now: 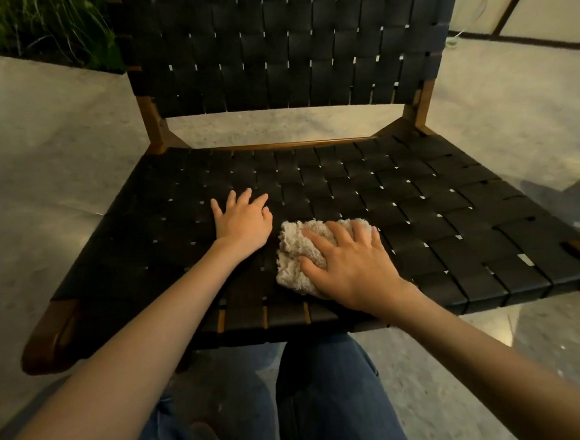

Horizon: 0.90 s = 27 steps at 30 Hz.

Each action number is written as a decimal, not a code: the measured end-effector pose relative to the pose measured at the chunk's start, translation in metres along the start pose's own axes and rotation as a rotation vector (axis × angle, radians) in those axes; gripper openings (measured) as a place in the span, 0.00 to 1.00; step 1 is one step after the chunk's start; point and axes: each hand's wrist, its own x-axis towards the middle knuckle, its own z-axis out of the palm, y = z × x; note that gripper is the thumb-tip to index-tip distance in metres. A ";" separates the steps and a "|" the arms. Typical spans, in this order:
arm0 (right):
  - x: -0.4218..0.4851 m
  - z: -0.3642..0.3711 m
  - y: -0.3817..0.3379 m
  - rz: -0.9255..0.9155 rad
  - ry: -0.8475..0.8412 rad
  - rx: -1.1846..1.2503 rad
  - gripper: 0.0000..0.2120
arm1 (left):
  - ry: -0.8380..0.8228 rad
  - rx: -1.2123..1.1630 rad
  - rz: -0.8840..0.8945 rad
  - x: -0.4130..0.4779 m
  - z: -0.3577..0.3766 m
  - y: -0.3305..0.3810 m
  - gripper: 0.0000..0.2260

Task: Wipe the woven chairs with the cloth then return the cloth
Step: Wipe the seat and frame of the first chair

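Woven chair is standing on a pale speckled floor, facing the person; black straps are crossing over a brown wooden frame, seat low and wide, backrest rising behind it.

Cloth, beige and fluffy, is lying bunched on the front-middle part of the seat, just inside the front edge.

Right hand is pressing down on the cloth, palm flat on top, fingers spread and only slightly bent, tips reaching over the far side of the bundle. Grip here is loose: the hand is covering the cloth, not closing around it.

Left hand is resting flat on the seat just beside the cloth, to its left, fingers straight and fanned, holding nothing. A narrow strip of weave is showing between this hand and the cloth.

Both bare forearms are reaching in from the lower corners. Legs in blue jeans are showing below the seat's front edge.

Grassy plant is sitting at upper left, behind the chair.
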 end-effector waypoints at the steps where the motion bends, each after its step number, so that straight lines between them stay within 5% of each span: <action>1: 0.013 0.001 0.001 0.014 -0.018 0.006 0.29 | -0.019 0.005 -0.010 0.004 0.001 0.001 0.20; 12: 0.190 0.014 0.011 0.136 0.081 -0.017 0.28 | 0.043 0.056 -0.010 0.034 0.014 -0.002 0.21; 24: 0.279 0.005 0.016 0.123 0.225 0.007 0.28 | 0.071 0.084 0.037 0.049 0.024 -0.005 0.21; 27: 0.276 0.001 0.035 0.240 0.230 -0.021 0.28 | 0.079 0.080 0.033 0.049 0.024 -0.005 0.21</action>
